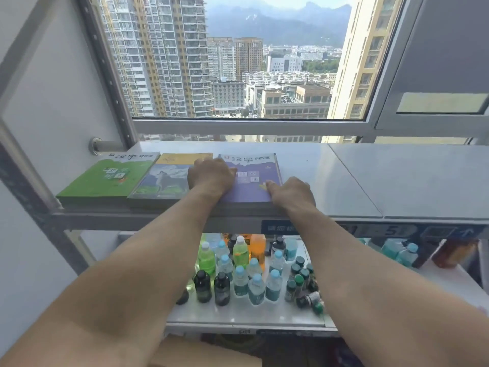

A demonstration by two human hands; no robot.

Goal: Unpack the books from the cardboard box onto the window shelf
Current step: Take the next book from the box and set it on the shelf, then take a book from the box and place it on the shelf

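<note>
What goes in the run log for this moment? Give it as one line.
phase: placing | left hand: on purple book | right hand: at its right edge | shelf: green book, wolf-cover book, purple book in a row

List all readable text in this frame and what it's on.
"汉字": title on the green book; smaller characters beside it are blurred.
"汉字": title on the purple book under both hands; the rest is blurred.
"5": blue label strip on the shelf's front edge; its white characters are too blurred to read.
Yellow-topped middle book, bottle labels: unreadable.
</note>
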